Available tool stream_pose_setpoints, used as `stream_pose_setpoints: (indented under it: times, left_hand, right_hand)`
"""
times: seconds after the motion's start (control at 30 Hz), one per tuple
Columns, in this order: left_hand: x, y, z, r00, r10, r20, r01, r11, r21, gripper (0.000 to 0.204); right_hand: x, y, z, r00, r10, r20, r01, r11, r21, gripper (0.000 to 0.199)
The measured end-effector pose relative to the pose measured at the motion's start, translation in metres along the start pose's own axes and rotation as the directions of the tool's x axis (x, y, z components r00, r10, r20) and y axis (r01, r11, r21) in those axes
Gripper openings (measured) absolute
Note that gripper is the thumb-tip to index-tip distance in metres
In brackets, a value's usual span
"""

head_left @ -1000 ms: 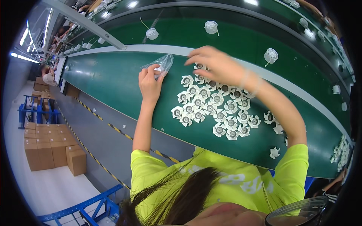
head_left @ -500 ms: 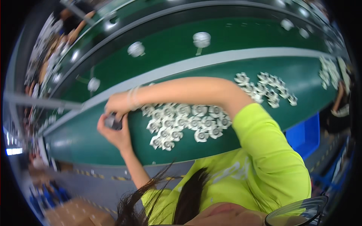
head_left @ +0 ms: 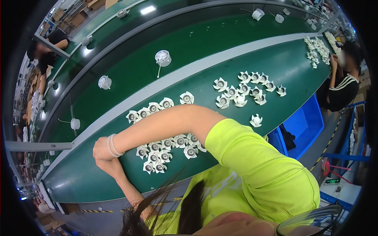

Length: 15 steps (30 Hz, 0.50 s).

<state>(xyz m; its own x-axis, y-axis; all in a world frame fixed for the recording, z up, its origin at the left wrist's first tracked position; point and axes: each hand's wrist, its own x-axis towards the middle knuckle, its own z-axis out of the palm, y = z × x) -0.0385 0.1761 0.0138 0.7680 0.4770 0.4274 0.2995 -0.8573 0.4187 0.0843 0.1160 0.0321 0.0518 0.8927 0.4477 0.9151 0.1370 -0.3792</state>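
My right arm reaches across my body to the left, with pale beaded bracelets (head_left: 113,145) at the wrist. My right hand (head_left: 103,148) is closed against my left hand (head_left: 111,166), whose fingers are curled and mostly covered. Whatever they grip is hidden between them. Beside them on the green tabletop (head_left: 90,185), white bladed fan wheels (head_left: 190,151) lie in a cluster, hubs facing up, partly under my right forearm. Beyond the forearm runs a row of more wheels (head_left: 166,103). Another group (head_left: 244,89) sits farther right, with a lone solid-hubbed wheel (head_left: 256,120) nearer me.
Behind a pale rail (head_left: 236,52), a green conveyor (head_left: 208,35) carries round white fan housings (head_left: 163,58) with wires. A metal bar (head_left: 39,146) juts in at left. At right are a blue bin (head_left: 311,122) and a co-worker (head_left: 342,92) near piled white parts (head_left: 318,50).
The view has turned and shifted. A dark grey block seen between my hands is now hidden, as my right hand has closed over my left. The fan housings appear farther left.
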Motion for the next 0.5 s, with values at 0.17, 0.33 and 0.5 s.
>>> stream_pose_setpoints:
  times: [0.17, 0.33, 0.5]
  left_hand:
    - [0.004, 0.006, 0.000, 0.999, -0.040, 0.002, 0.040, 0.995, 0.087, 0.041]
    - [0.005, 0.026, -0.003, 0.988, 0.113, -0.104, -0.122, 0.989, -0.086, 0.043]
    - [0.002, 0.042, -0.004, 0.988, -0.066, -0.140, 0.054, 0.994, -0.092, 0.049]
  right_hand:
    - [0.001, -0.001, 0.009, 0.991, 0.028, -0.130, -0.031, 0.999, -0.023, 0.018]
    - [-0.012, -0.005, -0.001, 0.991, -0.025, -0.131, 0.008, 0.992, -0.130, 0.015]
    - [-0.020, -0.003, -0.003, 0.935, -0.052, -0.351, 0.032, 0.998, -0.063, 0.005]
